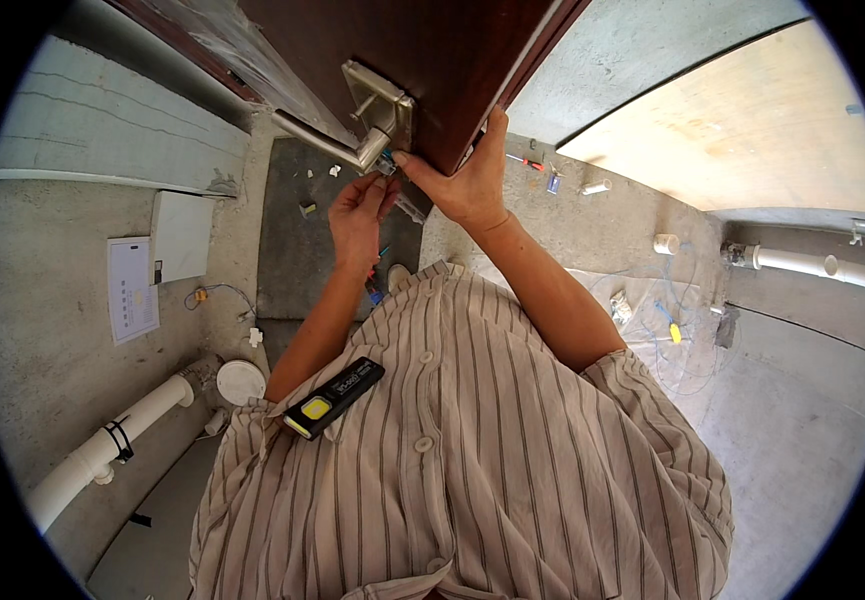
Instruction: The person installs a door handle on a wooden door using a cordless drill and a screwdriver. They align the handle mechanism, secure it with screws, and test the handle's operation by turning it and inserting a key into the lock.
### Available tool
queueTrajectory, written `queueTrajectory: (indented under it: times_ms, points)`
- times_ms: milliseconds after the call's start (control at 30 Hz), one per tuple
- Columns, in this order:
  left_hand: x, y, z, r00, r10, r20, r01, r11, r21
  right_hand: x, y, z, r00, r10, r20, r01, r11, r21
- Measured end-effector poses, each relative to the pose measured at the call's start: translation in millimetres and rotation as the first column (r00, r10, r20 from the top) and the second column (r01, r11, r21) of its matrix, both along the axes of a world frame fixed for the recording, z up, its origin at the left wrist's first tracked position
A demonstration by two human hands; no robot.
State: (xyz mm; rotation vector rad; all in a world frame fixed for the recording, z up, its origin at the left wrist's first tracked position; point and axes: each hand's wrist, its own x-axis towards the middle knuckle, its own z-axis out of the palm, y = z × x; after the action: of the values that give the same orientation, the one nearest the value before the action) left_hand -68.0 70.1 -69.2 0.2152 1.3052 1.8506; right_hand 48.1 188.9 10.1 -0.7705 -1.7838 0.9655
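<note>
While a grey concrete floor (572, 235) is spreading out below, a dark red-brown door (452, 60) is standing at the top middle, directly ahead of the person. A pale wooden board (752, 110) is filling much of the upper right, and a striped shirt (512, 420) is taking up the lower middle. At the lower left, a white pipe (157, 415) is running at a slant. On the door, a square metal plate (377, 90) is bearing a lever handle (322, 138), which is pointing left. The right hand (467, 185) is grasping the door by its edge, its thumb reaching in just beside the lever's base. The left hand (357, 210) is pinching a small piece (385, 163) just below the lever; fingers are partly hiding it, so its kind is escaping the eye. A flat black lamp (334, 398) is hanging on the shirt, and a red-handled screwdriver (525, 162) is lying on the floor, right of the door
</note>
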Motion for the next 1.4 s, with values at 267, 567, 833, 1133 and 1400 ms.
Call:
queueTrajectory:
  times_ms: [267,567,833,1133,1400]
  points:
    - [-6.1,-5.0,-2.9,0.860,-0.119,-0.495,0.058,0.989,-0.137,-2.6,-1.5,-0.6,0.999,0.014,-0.031,-0.016,0.999,-0.052]
    - [-6.0,1.1,-1.7,0.985,-0.037,-0.170,0.033,0.999,-0.026,-3.3,-2.0,0.0,0.999,0.002,-0.042,-0.003,1.000,-0.031]
    - [-21.6,-7.4,-13.6,0.946,-0.299,0.125,0.313,0.943,-0.110,-2.8,-2.8,-2.5,1.000,-0.014,-0.014,0.014,1.000,-0.009]
    - [-12.8,-7.2,0.5,0.665,-0.250,-0.704,0.030,0.950,-0.309,-3.0,-3.3,-2.4,0.999,0.010,-0.048,-0.011,1.000,-0.028]
    - [-5.0,-3.4,9.3,0.994,-0.038,-0.106,0.025,0.991,-0.129,-7.5,-5.8,-3.1,0.999,-0.016,-0.050,0.014,0.999,-0.041]
